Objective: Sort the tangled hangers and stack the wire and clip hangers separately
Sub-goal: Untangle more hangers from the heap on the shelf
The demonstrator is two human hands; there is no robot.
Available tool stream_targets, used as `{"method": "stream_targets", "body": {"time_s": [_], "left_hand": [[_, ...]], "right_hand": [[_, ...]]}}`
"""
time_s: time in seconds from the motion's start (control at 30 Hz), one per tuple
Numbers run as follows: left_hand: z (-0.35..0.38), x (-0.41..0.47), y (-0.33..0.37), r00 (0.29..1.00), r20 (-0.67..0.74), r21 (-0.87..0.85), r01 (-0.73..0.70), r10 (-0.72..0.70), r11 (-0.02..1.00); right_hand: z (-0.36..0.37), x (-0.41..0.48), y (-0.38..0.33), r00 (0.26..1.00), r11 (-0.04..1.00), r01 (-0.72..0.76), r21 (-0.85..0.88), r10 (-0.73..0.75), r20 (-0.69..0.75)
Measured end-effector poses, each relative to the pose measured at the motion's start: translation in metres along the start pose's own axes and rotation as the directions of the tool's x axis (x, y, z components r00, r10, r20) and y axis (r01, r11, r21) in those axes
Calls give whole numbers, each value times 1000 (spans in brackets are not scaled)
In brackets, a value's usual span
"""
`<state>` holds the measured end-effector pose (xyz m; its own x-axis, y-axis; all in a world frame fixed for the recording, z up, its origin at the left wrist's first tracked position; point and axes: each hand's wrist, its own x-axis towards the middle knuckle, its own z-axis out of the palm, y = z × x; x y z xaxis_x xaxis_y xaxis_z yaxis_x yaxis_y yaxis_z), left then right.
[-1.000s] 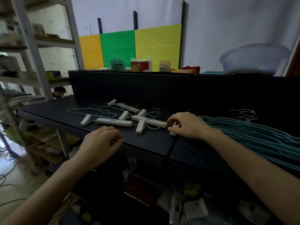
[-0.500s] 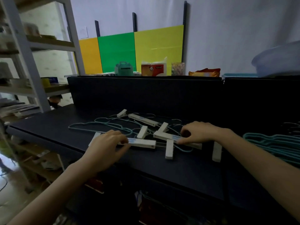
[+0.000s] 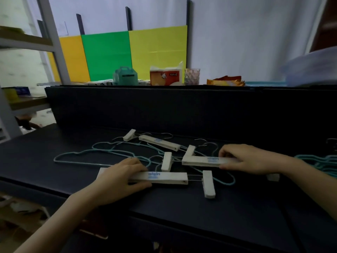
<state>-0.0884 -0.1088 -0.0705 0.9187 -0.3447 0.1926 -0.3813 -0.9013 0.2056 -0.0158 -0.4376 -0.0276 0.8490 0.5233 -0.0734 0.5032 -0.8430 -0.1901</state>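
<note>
Three white clip hangers lie tangled with thin teal wire hangers (image 3: 78, 156) on the black table (image 3: 182, 212). My left hand (image 3: 121, 177) grips the left end of the nearest clip hanger (image 3: 167, 178), thumb under its bar. My right hand (image 3: 249, 158) pinches the right end of the middle clip hanger (image 3: 198, 160). A third clip hanger (image 3: 158, 142) lies behind them. Loose white clips (image 3: 208, 185) hang off the bars on metal rods. A stack of teal wire hangers (image 3: 324, 163) lies at the right edge.
A black back panel (image 3: 164, 108) rises behind the table. On its ledge stand a teal box (image 3: 125, 76), a tissue box (image 3: 166, 76), a glass jar (image 3: 192, 76) and a snack bag (image 3: 226, 82). A metal shelf rack (image 3: 23, 52) stands at the left.
Both hands have closed onto clip hanger bars: the left moved from the table's front edge onto the nearest bar, the right took the middle bar. The view has come closer and turned left.
</note>
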Motion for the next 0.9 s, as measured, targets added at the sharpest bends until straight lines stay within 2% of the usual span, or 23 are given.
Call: {"method": "stream_targets", "body": {"time_s": [0.17, 0.4, 0.53, 0.73, 0.9], "left_hand": [[3, 5, -11, 994, 14, -48, -104, 105, 993], [1, 5, -22, 979, -22, -10, -205, 204, 979], [-1, 5, -23, 969, -73, -10, -239, 238, 971], [-1, 5, -10, 938, -188, -50, -307, 293, 950], [-3, 11, 0, 905, -217, -39, -383, 366, 923]], "right_hand": [[-14, -13, -3, 977, 996, -83, 12, 84, -198], [-13, -44, -19, 876, 976, -180, 120, 214, -432], [-4, -64, -30, 824, 962, -209, 174, 269, -498], [7, -91, -45, 776, 933, -277, 232, 359, -519], [13, -120, -57, 700, 910, -327, 256, 415, -581]]}}
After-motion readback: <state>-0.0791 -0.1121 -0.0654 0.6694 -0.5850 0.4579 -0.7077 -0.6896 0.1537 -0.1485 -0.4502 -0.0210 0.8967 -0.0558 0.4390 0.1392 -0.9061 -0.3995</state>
